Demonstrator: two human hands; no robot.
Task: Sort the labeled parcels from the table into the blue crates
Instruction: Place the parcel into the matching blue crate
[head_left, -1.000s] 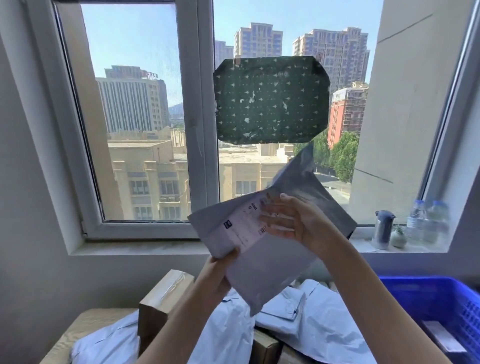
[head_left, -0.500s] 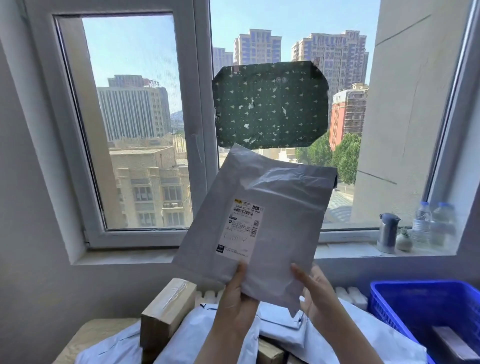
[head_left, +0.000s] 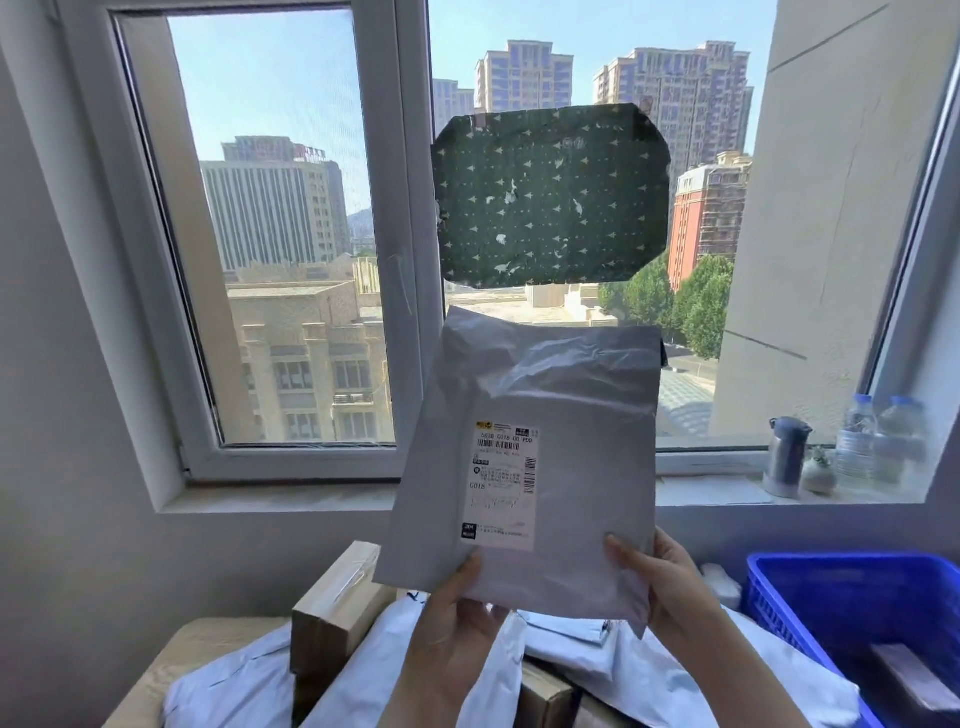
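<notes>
Grey mailer (head_left: 545, 405): label being read.
L hand (head_left: 452, 634) + R hand (head_left: 670, 587) pinching its bottom edge; next prob. choosing blue crate (head_left: 774, 608).

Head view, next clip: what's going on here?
A person holds a grey parcel upright in front of the window, label facing the camera. The left hand pinches its bottom edge, the right hand grips its lower right corner. White mailers and a cardboard box lie piled on the table below; the blue crate sits at right.

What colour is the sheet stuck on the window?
The sheet is dark green, dotted with small pale marks; the head view shows it.
</notes>
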